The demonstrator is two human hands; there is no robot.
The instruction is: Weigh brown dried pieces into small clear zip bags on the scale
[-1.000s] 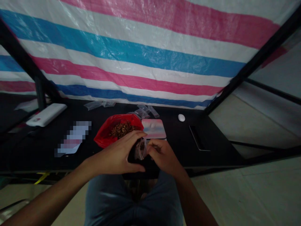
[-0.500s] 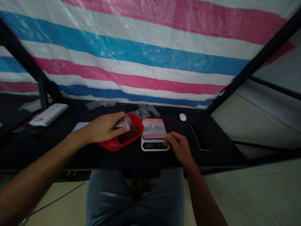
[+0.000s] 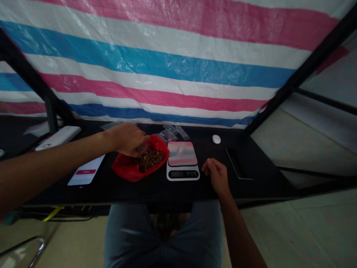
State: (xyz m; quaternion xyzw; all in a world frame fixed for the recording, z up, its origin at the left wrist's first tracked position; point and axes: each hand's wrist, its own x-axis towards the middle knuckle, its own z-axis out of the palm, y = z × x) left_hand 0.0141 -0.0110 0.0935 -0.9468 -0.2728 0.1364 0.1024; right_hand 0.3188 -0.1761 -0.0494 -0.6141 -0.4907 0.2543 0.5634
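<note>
My left hand (image 3: 127,139) reaches over the open red plastic bag (image 3: 125,172). Its fingers are closed on a small clear plastic bag (image 3: 144,149), partly hidden behind them. Small brown bean-like pieces (image 3: 152,159) lie in the red bag, around the clear one. Just right of the red bag stands a white kitchen scale (image 3: 182,175), its shiny top plate bearing no load. My right hand (image 3: 216,172) rests beside the scale's right edge, apart from it, with its fingers curled together and nothing visible in them.
Several clear plastic bags (image 3: 170,133) lie behind the scale. A white mouse (image 3: 216,139) and a dark phone (image 3: 238,163) are to the right. On the left are a phone with a lit screen (image 3: 86,172) and a white box-like device (image 3: 60,137). Striped sheeting (image 3: 173,67) hangs behind.
My left hand has moved left and up from the brown pieces, uncovering more of them. My right hand has drawn back from the scale's corner to the right.
</note>
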